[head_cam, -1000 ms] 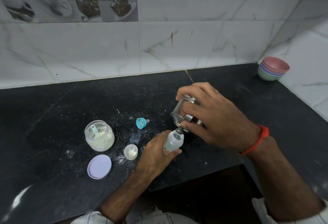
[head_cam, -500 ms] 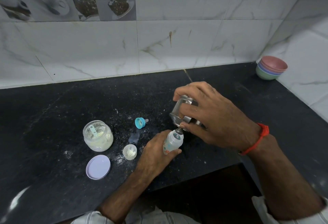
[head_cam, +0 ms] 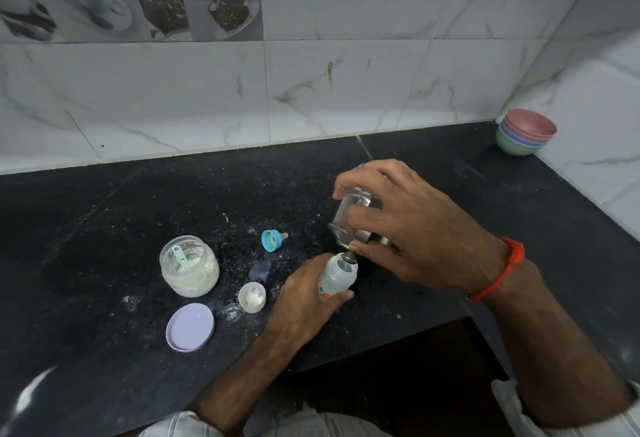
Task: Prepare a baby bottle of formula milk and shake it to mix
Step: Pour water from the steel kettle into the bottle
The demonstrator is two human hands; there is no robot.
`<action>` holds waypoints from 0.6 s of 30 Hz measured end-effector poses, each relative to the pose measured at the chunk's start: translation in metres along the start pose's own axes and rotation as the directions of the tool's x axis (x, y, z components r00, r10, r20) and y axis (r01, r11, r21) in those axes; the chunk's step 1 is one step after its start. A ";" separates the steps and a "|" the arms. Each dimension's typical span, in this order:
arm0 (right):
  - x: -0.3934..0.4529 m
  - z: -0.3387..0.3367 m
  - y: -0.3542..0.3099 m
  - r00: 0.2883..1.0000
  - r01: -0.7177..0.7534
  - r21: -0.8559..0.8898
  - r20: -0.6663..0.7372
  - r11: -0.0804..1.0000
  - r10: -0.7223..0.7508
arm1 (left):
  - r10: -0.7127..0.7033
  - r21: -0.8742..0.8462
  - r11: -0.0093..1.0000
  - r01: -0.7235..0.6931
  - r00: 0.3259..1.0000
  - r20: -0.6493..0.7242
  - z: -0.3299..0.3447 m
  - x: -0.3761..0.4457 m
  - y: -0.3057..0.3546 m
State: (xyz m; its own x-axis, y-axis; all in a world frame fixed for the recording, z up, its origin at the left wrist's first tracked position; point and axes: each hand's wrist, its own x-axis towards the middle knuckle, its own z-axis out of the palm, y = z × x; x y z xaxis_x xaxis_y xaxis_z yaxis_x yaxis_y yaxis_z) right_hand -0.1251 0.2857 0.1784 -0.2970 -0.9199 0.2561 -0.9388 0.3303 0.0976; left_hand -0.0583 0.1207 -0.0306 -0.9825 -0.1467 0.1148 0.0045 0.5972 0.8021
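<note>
The left hand [head_cam: 304, 301] grips the baby bottle [head_cam: 335, 277] around its lower body, fingers and thumb curled about it, and holds it on the countertop [head_cam: 104, 228] near the front edge. The right hand [head_cam: 412, 228] grasps a steel cup [head_cam: 353, 220], fingers wrapped over its side, and tilts it so that its rim sits at the open mouth of the bottle. The bottle is small, translucent white, with coloured print on its lower wall; its neck is uncapped. Its long axis leans slightly from vertical, mouth pointing up and to the right toward the cup. A red thread band [head_cam: 502, 270] circles the right wrist. Left of the bottle, a small white cap [head_cam: 251, 297] lies open side up with powder inside. Beyond it, a blue nipple ring [head_cam: 272, 240] lies on its side, the teat pointing right. Farther left stands an open jar of formula powder [head_cam: 189, 266] with a pale scoop [head_cam: 181, 256] inside, and its lilac lid [head_cam: 190, 327] lies flat just in front. The countertop is black speckled stone, dusted with spilled powder around these items. The wall behind and to the right is white marble-pattern tile [head_cam: 381, 83], with printed cup pictures on the upper left tiles. A stack of coloured bowls [head_cam: 524, 135] sits in the far right corner.
</note>
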 end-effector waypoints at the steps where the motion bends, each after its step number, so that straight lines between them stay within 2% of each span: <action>1: 0.000 0.000 0.000 1.000 0.000 0.002 0.002 1.000 0.000 | 0.001 0.000 1.000 -0.001 1.000 -0.001 0.000 0.000 0.000; 18: 0.002 -0.005 -0.003 1.000 0.027 -0.008 0.001 1.000 -0.027 | 0.015 0.005 1.000 -0.015 1.000 0.001 0.000 -0.002 0.001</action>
State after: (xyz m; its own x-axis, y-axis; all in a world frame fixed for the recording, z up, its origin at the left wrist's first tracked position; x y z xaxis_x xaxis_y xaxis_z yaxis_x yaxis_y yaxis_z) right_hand -0.1222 0.2839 0.1838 -0.2712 -0.9287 0.2527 -0.9452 0.3066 0.1123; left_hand -0.0563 0.1209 -0.0301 -0.9826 -0.1370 0.1257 0.0179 0.6031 0.7975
